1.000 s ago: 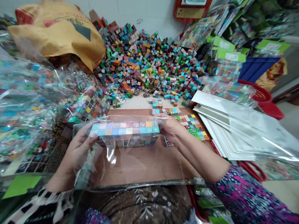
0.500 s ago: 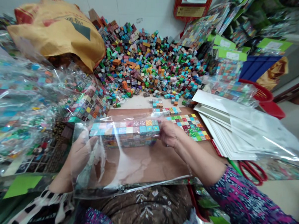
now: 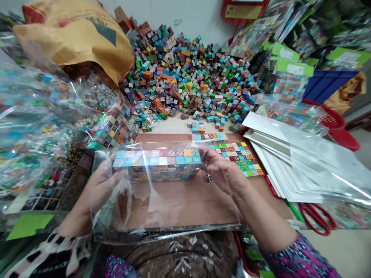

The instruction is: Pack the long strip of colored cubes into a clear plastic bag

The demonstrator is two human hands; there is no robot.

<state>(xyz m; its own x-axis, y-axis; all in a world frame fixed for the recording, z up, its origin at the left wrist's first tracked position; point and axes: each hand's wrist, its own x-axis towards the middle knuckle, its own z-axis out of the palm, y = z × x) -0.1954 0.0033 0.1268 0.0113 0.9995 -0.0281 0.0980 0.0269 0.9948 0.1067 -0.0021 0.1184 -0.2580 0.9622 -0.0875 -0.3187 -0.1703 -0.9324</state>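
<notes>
A long block of small patterned cubes (image 3: 159, 160), with light blue, pink and orange faces, lies inside a clear plastic bag (image 3: 169, 213) above the brown board. My left hand (image 3: 107, 180) is closed around the block's left end, its thumb on the near side and the film wrapped about it. At the right end is my right hand (image 3: 223, 170), its fingers loosely bent and apart beside the block. Film covers part of this hand, so I cannot tell whether a fingertip touches the cubes. Behind it a flat sheet of coloured cubes (image 3: 243, 158) rests on the board.
A large heap of loose cubes (image 3: 188, 77) fills the back. Left are clear bags of cubes (image 3: 24, 126) and a yellow sack (image 3: 75, 38). Right lie white cards (image 3: 284, 160) and red-handled scissors (image 3: 318, 218). A blue bin (image 3: 328, 88) stands behind them.
My right hand has loosened from the block's right end and drawn slightly right, its fingers spreading. My left hand keeps its hold. The whole view has shifted slightly.
</notes>
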